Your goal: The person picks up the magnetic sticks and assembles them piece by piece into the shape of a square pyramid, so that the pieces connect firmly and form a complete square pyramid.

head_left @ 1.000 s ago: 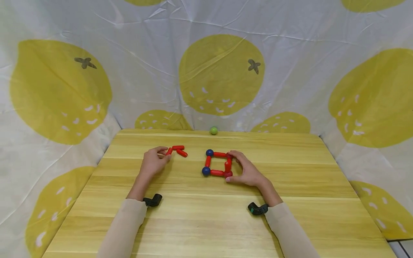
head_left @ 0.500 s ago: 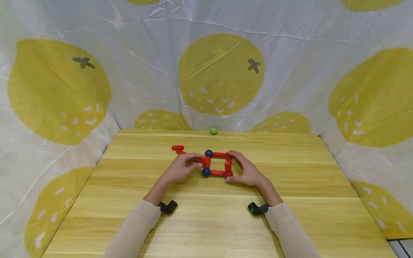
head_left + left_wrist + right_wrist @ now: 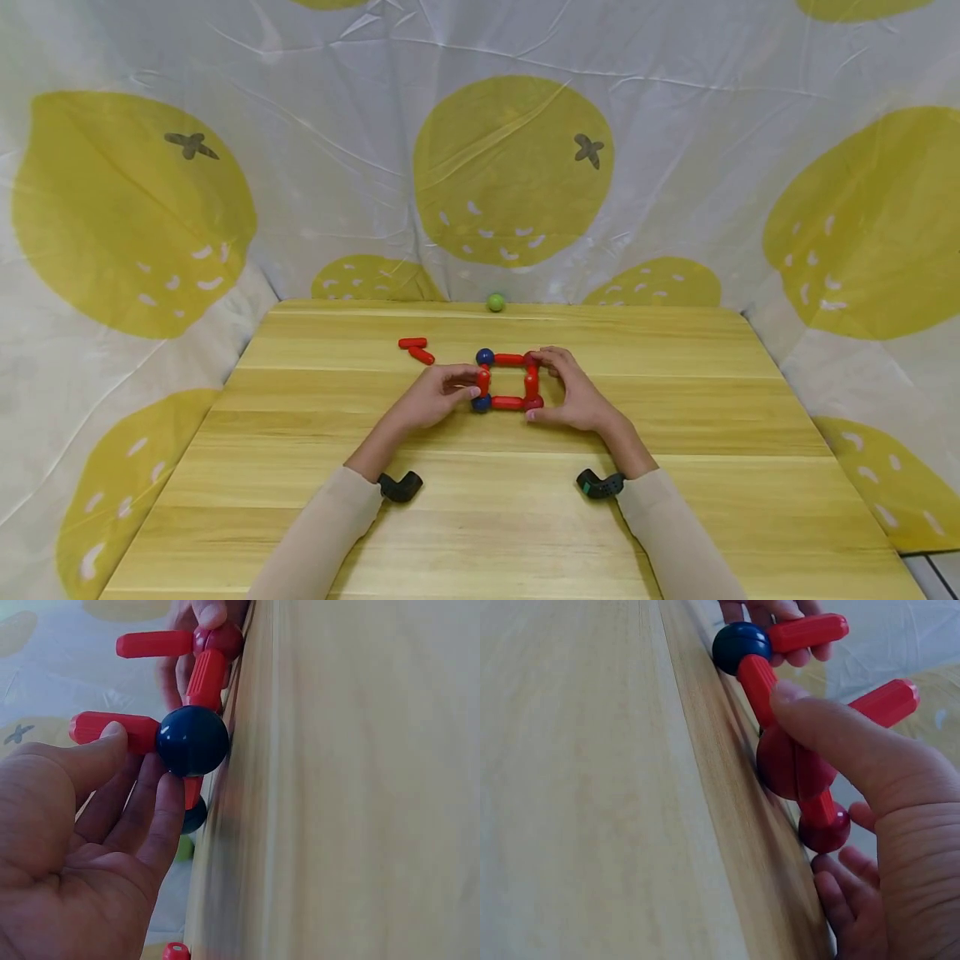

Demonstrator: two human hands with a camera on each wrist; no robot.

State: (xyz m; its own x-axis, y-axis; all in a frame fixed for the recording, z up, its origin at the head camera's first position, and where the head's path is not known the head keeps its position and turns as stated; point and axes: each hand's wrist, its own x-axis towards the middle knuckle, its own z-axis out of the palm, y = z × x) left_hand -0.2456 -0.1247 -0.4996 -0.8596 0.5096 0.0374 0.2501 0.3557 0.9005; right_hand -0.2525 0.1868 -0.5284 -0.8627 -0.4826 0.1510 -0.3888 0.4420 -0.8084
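Observation:
A square of red magnetic rods and balls lies on the table, with blue balls at its left corners and dark red balls at its right. My left hand (image 3: 431, 398) pinches a red rod (image 3: 142, 732) that stands upright, its lower end against the near blue ball (image 3: 192, 742). My right hand (image 3: 583, 398) holds the square's right side, thumb on the near red ball (image 3: 780, 765) and fingertips at the far red ball (image 3: 531, 358). Another upright red rod (image 3: 891, 703) rises from that near red ball, partly hidden by the right thumb.
Two loose red rods, one lying flat (image 3: 412, 342) and one slanted (image 3: 422, 356), are left of the square. A green ball (image 3: 496, 302) sits at the table's back edge, against a lemon-print cloth (image 3: 517, 175). Each wrist wears a black camera (image 3: 600, 485).
My left hand has picked up a red rod from the loose ones and carried it right, bringing it upright onto the near blue ball. The right hand has stayed nearly still on the square.

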